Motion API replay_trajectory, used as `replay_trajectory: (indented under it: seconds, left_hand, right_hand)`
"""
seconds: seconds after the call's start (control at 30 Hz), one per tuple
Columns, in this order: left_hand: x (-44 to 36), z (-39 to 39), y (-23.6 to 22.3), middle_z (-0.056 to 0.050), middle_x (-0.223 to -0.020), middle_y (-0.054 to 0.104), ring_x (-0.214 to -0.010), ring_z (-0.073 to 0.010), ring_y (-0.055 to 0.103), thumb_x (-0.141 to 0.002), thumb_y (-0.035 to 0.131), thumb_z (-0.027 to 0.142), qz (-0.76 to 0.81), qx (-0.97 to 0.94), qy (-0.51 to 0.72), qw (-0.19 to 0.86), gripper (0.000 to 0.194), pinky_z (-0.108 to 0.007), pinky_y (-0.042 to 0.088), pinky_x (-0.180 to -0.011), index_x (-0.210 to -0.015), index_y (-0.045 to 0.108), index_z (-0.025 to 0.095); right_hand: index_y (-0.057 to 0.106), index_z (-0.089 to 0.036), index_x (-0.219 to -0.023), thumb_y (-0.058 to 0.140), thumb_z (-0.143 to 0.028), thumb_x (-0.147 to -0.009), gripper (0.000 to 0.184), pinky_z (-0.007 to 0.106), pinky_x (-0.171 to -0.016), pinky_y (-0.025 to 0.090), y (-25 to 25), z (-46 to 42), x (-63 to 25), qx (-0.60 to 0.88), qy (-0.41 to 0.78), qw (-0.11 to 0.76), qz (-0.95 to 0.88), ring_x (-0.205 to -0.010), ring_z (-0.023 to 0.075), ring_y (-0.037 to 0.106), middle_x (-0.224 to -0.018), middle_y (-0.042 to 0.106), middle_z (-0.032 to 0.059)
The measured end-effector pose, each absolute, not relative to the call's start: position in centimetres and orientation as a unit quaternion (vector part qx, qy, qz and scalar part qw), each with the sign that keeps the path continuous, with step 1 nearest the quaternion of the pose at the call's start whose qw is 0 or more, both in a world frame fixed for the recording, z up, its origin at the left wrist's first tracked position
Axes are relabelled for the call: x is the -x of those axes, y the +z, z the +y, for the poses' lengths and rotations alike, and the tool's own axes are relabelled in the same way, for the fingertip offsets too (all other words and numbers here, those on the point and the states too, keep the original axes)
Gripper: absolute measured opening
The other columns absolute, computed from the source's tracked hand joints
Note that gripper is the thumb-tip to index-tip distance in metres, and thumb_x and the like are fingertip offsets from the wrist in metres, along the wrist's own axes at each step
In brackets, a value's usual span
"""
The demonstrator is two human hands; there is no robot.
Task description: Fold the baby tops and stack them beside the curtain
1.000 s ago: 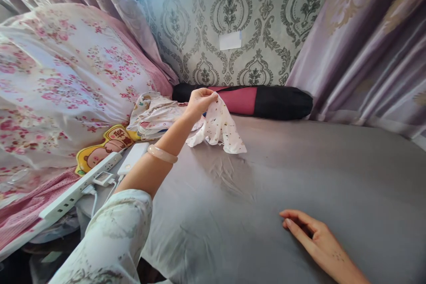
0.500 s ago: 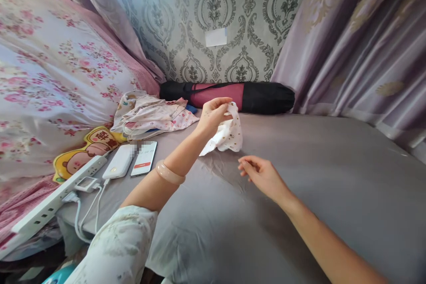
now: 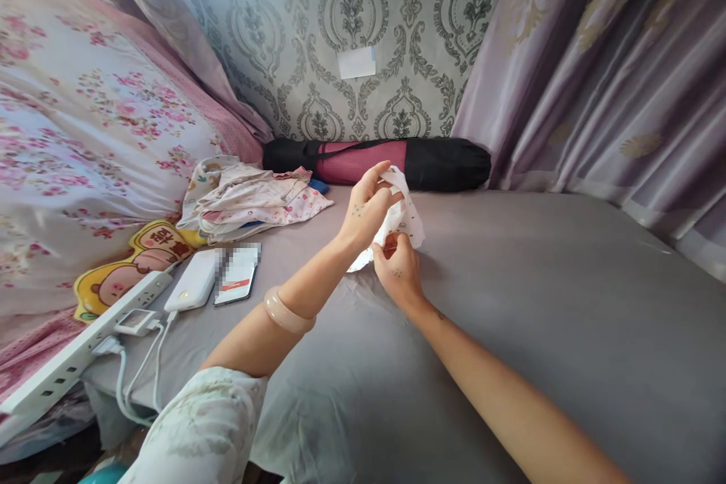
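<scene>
A small white cloth garment with tiny dark prints (image 3: 409,221) hangs just above the grey sheet; its exact kind does not show. My left hand (image 3: 368,204) holds its upper edge, fingers closed on the fabric. Lower down, my right hand (image 3: 398,266) pinches the near edge of the same garment, with the fingertips partly hidden by the cloth. A pale bangle (image 3: 288,311) circles my left forearm.
Folded clothes (image 3: 255,197) lie in a pile at the left. Nearer are a phone (image 3: 239,272), a white power bank (image 3: 194,280), a power strip (image 3: 68,363) and a yellow cushion (image 3: 133,265). A black and pink rolled bag (image 3: 363,162) lies along the wall.
My right hand has moved left and forward from beside the garment and taken hold of its lower edge. My left hand keeps its grip. The view has shifted slightly to the right.
</scene>
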State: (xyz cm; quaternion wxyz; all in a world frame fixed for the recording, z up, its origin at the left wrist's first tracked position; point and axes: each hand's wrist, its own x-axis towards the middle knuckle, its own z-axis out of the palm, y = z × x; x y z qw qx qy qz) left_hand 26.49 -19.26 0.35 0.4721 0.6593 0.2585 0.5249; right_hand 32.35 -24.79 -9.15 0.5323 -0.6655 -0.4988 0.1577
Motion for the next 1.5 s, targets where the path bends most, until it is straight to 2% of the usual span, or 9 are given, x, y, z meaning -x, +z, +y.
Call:
replay_trajectory:
  seconds: [0.17, 0.37, 0.47, 0.6, 0.73, 0.9, 1.13, 1.33, 1.5]
  left_hand:
    - [-25.2, -17.6, -0.2, -0.007, -0.124, 0.056, -0.118, -0.0195, 0.054, -0.08, 0.048, 0.016, 0.249, -0.695, 0.545, 0.398, 0.055, -0.037, 0.049, -0.097, -0.134, 0.045, 0.026]
    - [-22.5, -15.9, -1.1, -0.009, -0.133, 0.048, -0.126, -0.0213, 0.047, -0.082, 0.046, 0.015, 0.261, -0.765, 0.547, 0.22, 0.054, -0.038, 0.041, -0.104, -0.135, 0.043, 0.026]
    - [-22.1, -16.6, -1.3, -0.01, -0.129, 0.05, -0.125, -0.0241, 0.045, -0.081, 0.051, 0.016, 0.289, -0.788, 0.528, 0.129, 0.052, -0.042, 0.037, -0.106, -0.132, 0.044, 0.023]
    - [-22.8, -18.7, -1.7, -0.01, -0.122, 0.052, -0.122, -0.0273, 0.045, -0.077, 0.064, 0.023, 0.344, -0.794, 0.496, 0.066, 0.05, -0.045, 0.036, -0.104, -0.124, 0.049, 0.024]
    - [-23.7, -20.7, -3.0, -0.008, -0.112, 0.053, -0.11, -0.026, 0.05, -0.072, 0.069, 0.025, 0.369, -0.795, 0.474, 0.086, 0.044, -0.042, 0.041, -0.097, -0.113, 0.053, 0.024]
    - [-24.5, -21.8, -5.4, -0.005, -0.104, 0.053, -0.104, -0.0251, 0.052, -0.068, 0.07, 0.027, 0.404, -0.796, 0.426, 0.149, 0.039, -0.042, 0.043, -0.093, -0.103, 0.054, 0.024]
    - [-25.2, -21.9, -6.4, -0.007, -0.098, 0.057, -0.101, -0.0265, 0.055, -0.066, 0.072, 0.045, 0.449, -0.803, 0.339, 0.197, 0.04, -0.04, 0.044, -0.09, -0.095, 0.06, 0.019]
    - [-25.2, -21.3, -6.8, -0.005, -0.081, 0.06, -0.083, -0.0227, 0.059, -0.075, 0.06, 0.062, 0.44, -0.828, 0.28, 0.207, 0.044, -0.033, 0.045, -0.077, -0.082, 0.067, 0.019]
    - [-24.6, -20.4, -7.7, -0.003, -0.068, 0.057, -0.071, -0.0193, 0.057, -0.081, 0.056, 0.058, 0.392, -0.854, 0.279, 0.197, 0.04, -0.029, 0.042, -0.066, -0.073, 0.066, 0.02]
  right_hand:
    - [0.058, -0.02, -0.086, 0.053, -0.033, -0.082, 0.015, 0.037, -0.077, 0.049, -8.8, -25.4, -34.5, 0.64, 0.167, 0.521, -0.54, -0.082, 0.0246, 0.065, -0.087, 0.07, 0.0093]
    - [0.063, -0.017, -0.088, 0.061, -0.033, -0.076, 0.02, 0.033, -0.076, 0.051, -5.9, -27.3, -39.4, 0.59, 0.195, 0.562, -0.546, -0.079, 0.0198, 0.066, -0.086, 0.071, 0.0071]
    - [0.063, -0.018, -0.082, 0.058, -0.026, -0.072, 0.013, 0.027, -0.061, 0.048, -2.8, -28.9, -41.2, 0.592, 0.202, 0.551, -0.552, -0.067, 0.0158, 0.061, -0.075, 0.067, 0.0028]
    - [0.059, -0.021, -0.073, 0.052, -0.023, -0.071, 0.007, 0.021, -0.044, 0.034, 0.6, -30.9, -42.4, 0.609, 0.191, 0.529, -0.558, -0.05, 0.0101, 0.047, -0.06, 0.055, -0.0024]
    - [0.059, -0.021, -0.071, 0.046, -0.024, -0.076, 0.014, 0.021, -0.041, 0.028, 0.7, -32.0, -43.1, 0.63, 0.195, 0.5, -0.561, -0.046, 0.0093, 0.042, -0.054, 0.049, -0.0033]
    - [0.063, -0.02, -0.087, 0.053, -0.039, -0.082, 0.022, 0.024, -0.046, 0.036, -1.5, -32.8, -43.3, 0.637, 0.243, 0.444, -0.581, -0.051, 0.0113, 0.049, -0.065, 0.059, -0.0016]
    - [0.066, -0.03, -0.114, 0.068, -0.044, -0.077, 0.04, 0.027, -0.059, 0.041, -2.8, -33.3, -42.6, 0.684, 0.102, 0.313, -0.651, -0.066, 0.0177, 0.061, -0.08, 0.069, 0.0]
    - [0.07, -0.035, -0.11, 0.056, -0.044, -0.087, 0.029, 0.028, -0.062, 0.04, -3.3, -33.5, -42.4, 0.688, 0.059, 0.284, -0.665, -0.071, 0.0214, 0.064, -0.077, 0.071, 0.0005]
    - [0.075, -0.027, -0.09, 0.05, -0.042, -0.092, 0.029, 0.025, -0.064, 0.041, -3.6, -33.7, -42.5, 0.661, 0.079, 0.341, -0.664, -0.072, 0.0173, 0.063, -0.076, 0.069, 0.0011]
